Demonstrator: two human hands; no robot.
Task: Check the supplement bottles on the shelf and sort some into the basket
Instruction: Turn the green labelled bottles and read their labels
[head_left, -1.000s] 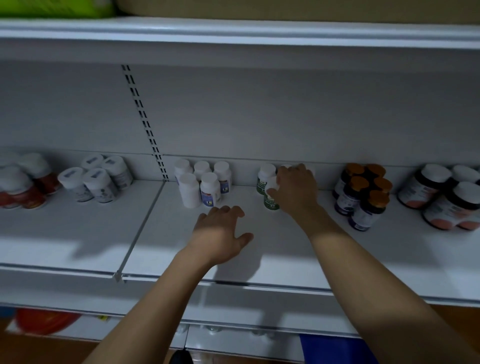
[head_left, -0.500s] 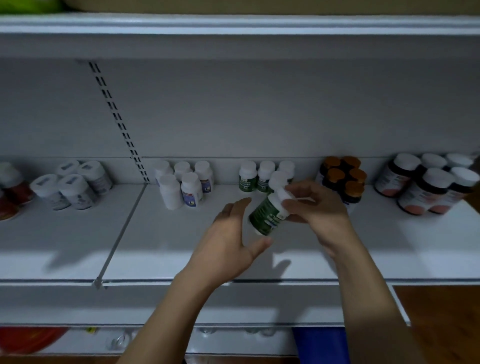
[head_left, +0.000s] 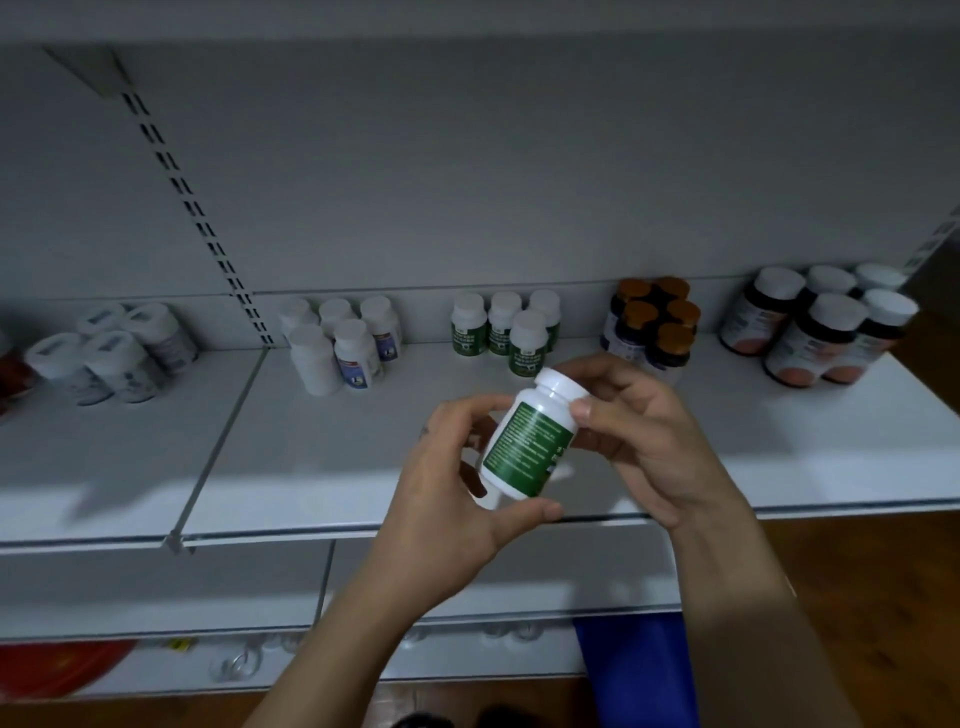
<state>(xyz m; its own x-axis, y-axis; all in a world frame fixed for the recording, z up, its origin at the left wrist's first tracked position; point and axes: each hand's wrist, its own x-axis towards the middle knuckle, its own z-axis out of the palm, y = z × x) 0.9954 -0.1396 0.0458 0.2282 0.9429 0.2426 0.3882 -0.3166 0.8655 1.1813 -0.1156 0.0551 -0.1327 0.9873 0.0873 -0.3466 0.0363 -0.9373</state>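
Note:
A white bottle with a green label (head_left: 530, 441) is tilted in front of the shelf, cap up and to the right. My left hand (head_left: 457, 499) holds its base, thumb under the bottom and fingers behind. My right hand (head_left: 639, 436) grips the upper part near the cap, thumb on the neck. Behind it, several matching green-label bottles (head_left: 501, 330) stand at the back of the white shelf (head_left: 311, 457). No basket shows in this view.
More groups stand along the shelf back: white bottles with blue labels (head_left: 343, 348), white-capped ones at the left (head_left: 114, 353), orange-capped dark bottles (head_left: 654, 322), large dark bottles with white caps (head_left: 821, 327). A blue object (head_left: 634, 670) and a red object (head_left: 57, 670) lie below.
My right hand lifted one green-label bottle off the shelf and brought it toward me. My left hand came up and took hold of its base. The view has shifted right.

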